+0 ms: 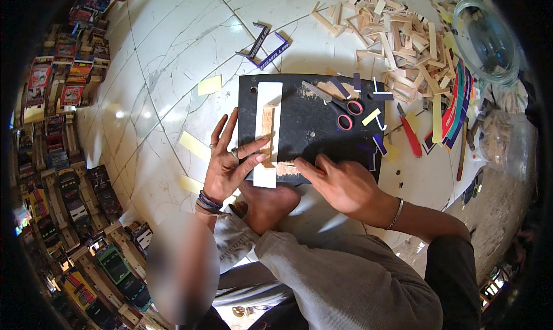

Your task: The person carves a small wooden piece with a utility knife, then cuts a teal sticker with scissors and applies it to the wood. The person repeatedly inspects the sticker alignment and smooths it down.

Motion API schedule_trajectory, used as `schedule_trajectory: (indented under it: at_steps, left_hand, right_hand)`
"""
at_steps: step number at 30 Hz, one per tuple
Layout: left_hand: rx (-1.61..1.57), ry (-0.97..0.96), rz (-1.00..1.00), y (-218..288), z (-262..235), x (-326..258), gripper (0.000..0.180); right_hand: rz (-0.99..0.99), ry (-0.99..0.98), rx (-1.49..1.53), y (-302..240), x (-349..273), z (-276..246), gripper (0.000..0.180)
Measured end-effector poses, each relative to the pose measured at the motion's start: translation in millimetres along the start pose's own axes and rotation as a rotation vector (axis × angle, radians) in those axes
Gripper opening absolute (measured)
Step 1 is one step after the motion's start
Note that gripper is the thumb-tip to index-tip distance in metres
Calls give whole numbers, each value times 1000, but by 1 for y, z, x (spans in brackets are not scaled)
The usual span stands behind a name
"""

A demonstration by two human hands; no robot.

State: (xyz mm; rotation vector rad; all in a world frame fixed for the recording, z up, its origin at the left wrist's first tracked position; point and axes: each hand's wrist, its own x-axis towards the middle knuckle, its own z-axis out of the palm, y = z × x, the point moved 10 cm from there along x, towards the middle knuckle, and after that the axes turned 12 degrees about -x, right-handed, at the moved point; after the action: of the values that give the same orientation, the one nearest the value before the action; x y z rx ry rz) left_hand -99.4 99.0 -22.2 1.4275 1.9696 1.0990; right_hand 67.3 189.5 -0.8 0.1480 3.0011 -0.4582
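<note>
A white paper strip (pixel 265 177) lies lengthwise on a black board (pixel 311 122), with a narrow wooden piece (pixel 268 122) on top of it. My left hand (pixel 224 163) has its fingers spread; thumb and forefinger rest on the wooden piece and strip. My right hand (pixel 348 189) is closed, its fingertips low over the board just right of the strip. Something thin seems to show at those fingertips, too small to name. Scissors (pixel 340 111) with black and pink handles lie on the board, right of the strip.
Wood pieces (pixel 397 42) are heaped at the far right. A red-handled knife (pixel 411 137), paper scraps (pixel 209 85) and two folded purple printed strips (pixel 268 46) lie on the tiled floor. Rows of small printed-covered wooden pieces (pixel 69 194) line the left. My bare foot (pixel 273 206) is by the board's near edge.
</note>
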Motion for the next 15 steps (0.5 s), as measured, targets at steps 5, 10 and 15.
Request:
schedule_trajectory:
  at_steps: [5, 10, 15]
  left_hand:
    - [-70, 5, -22, -2, 1, -1, 35]
    - [-323, 34, -172, -18, 6, -6, 35]
    - [-236, 15, -111, -18, 6, -5, 35]
  right_hand:
    - [-21, -46, -39, -3, 0, 1, 51]
    - [-57, -25, -51, -4, 1, 1, 51]
    - [-66, -23, -34, -1, 0, 2, 50]
